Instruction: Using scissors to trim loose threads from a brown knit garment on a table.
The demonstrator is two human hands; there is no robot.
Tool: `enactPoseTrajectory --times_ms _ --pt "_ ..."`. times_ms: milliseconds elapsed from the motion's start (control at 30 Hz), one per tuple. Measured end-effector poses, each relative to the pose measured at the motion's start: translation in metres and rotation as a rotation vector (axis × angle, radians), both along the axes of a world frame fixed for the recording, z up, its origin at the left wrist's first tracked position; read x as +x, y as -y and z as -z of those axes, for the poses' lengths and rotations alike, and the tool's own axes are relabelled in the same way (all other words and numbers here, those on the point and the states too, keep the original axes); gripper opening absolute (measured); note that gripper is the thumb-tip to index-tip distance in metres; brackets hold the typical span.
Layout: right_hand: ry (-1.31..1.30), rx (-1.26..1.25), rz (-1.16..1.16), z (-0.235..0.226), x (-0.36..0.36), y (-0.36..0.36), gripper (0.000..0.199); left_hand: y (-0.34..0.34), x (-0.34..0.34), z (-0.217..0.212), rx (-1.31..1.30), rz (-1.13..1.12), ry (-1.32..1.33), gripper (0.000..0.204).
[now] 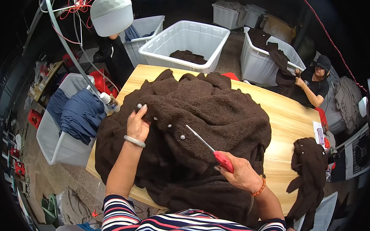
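Observation:
A dark brown knit garment [217, 110] lies in a large heap across the wooden table [283, 124]. Along one edge of it runs a row of several shiny round buttons [182, 137]. My left hand [138, 126], with a pale bangle at the wrist, pinches that edge by the topmost button [139, 106]. In my right hand [243, 174] are red-handled scissors [222, 160]. Their thin metal blades are together and point up and left, over the cloth near the lowest button. My fingers hide much of the handles.
White plastic bins [219, 45] stand beyond the table. Another bin at left holds blue cloth [82, 113]. A small white-capped bottle [110, 102] stands at the table's left edge. More brown cloth [311, 164] hangs over the right edge. A co-worker [316, 84] at right handles a brown garment.

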State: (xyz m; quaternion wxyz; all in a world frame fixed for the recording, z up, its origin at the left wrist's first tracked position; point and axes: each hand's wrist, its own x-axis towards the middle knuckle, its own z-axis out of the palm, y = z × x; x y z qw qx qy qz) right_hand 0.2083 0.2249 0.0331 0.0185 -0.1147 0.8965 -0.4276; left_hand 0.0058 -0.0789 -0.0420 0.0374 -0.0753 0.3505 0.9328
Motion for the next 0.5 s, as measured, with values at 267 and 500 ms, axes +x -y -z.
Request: enactPoseTrajectory --times_ms 267,500 --pt "0.013 0.147 -0.052 -0.019 -0.029 0.047 0.038 -0.009 0.005 0.004 -0.329 0.045 -0.268 0.028" --pt "0.029 0.137 -0.041 -0.007 -0.029 0.046 0.038 -0.005 0.012 -0.016 -0.161 0.103 -0.069 0.022"
